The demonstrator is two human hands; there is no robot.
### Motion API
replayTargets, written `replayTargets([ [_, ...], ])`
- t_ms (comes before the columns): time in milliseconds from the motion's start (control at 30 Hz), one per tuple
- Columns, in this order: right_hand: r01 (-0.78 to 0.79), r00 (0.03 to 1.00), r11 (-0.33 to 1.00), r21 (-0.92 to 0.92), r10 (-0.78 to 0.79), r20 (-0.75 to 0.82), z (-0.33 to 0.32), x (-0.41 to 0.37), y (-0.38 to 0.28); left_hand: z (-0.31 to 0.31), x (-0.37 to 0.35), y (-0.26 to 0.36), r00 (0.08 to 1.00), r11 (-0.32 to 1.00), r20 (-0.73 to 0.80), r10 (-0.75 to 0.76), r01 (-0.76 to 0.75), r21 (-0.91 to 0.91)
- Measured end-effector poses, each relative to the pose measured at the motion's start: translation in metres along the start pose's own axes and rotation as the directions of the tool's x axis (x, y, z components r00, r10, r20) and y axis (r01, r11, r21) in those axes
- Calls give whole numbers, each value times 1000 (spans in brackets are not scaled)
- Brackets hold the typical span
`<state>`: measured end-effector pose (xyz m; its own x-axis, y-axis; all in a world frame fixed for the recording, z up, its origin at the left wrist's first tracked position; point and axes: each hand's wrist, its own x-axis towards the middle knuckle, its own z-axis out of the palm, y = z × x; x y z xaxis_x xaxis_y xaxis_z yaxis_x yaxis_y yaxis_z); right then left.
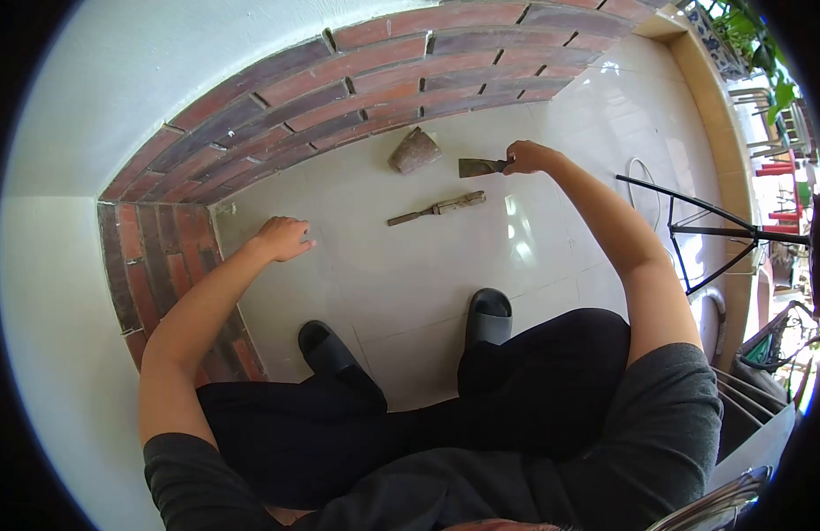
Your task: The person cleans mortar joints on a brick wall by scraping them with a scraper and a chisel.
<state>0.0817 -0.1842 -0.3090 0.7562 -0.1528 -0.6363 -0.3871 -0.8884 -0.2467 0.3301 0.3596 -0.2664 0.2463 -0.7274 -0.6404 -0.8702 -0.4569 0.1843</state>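
My right hand (529,157) is closed on the handle of a putty knife (481,167), its wide blade pointing left above the tiled floor. To the left of the blade, a worn block or cup-like piece (415,151) lies near the foot of the brick wall. A chisel-like tool (437,208) with a worn handle rests on the floor between my hands, below the block. My left hand (284,239) hangs over the floor at the left with its fingers curled, and what they hold, if anything, is hidden.
A brick wall (366,75) curves across the back and down the left side. At the right stand a black metal stand (713,231) and a white cable (642,164), near a tan ledge (713,97). My feet in dark slides (491,319) are on the floor.
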Motion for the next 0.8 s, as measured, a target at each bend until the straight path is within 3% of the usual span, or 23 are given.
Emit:
replayTargets([
  [800,-7,1000,1000,-18,7,2,-2,-1,-7,-2,-4,3,1000,999,16,-11,11,31],
])
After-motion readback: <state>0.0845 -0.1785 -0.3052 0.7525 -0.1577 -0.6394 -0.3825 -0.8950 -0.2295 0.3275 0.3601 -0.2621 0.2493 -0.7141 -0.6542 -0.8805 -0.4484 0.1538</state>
